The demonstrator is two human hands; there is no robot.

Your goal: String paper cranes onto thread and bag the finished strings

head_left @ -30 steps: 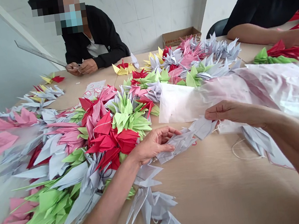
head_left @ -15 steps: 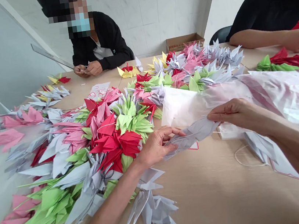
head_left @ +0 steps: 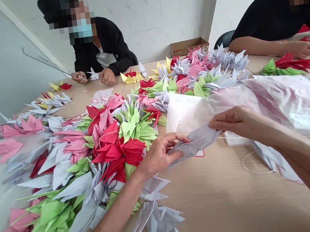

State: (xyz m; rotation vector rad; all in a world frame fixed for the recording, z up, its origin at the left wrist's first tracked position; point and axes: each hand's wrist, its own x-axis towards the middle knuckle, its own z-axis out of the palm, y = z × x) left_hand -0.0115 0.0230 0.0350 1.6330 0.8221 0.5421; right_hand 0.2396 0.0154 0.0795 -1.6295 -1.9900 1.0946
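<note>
Between my two hands is a flattened bundle of grey folded paper cranes [head_left: 197,140]. My left hand [head_left: 159,154] grips its near left end, thumb below and fingers above. At the far right end, my right hand [head_left: 232,118] pinches the paper between thumb and fingertips. Below my left hand, more grey paper cranes [head_left: 161,215] hang together on a white string on the table. Beside my left forearm spreads a large heap of red, green, pink and grey paper cranes [head_left: 116,148].
Translucent plastic bags [head_left: 293,92] lie beyond my right hand. A loop of white string [head_left: 244,165] rests under my right wrist on the table [head_left: 227,198]. Two people in black sit across from me. A cardboard box [head_left: 188,46] stands behind the table.
My right hand has come slightly closer to my left, with the grey bundle still held. The left co-worker's hands have moved apart, with a small pale folded paper between them.
</note>
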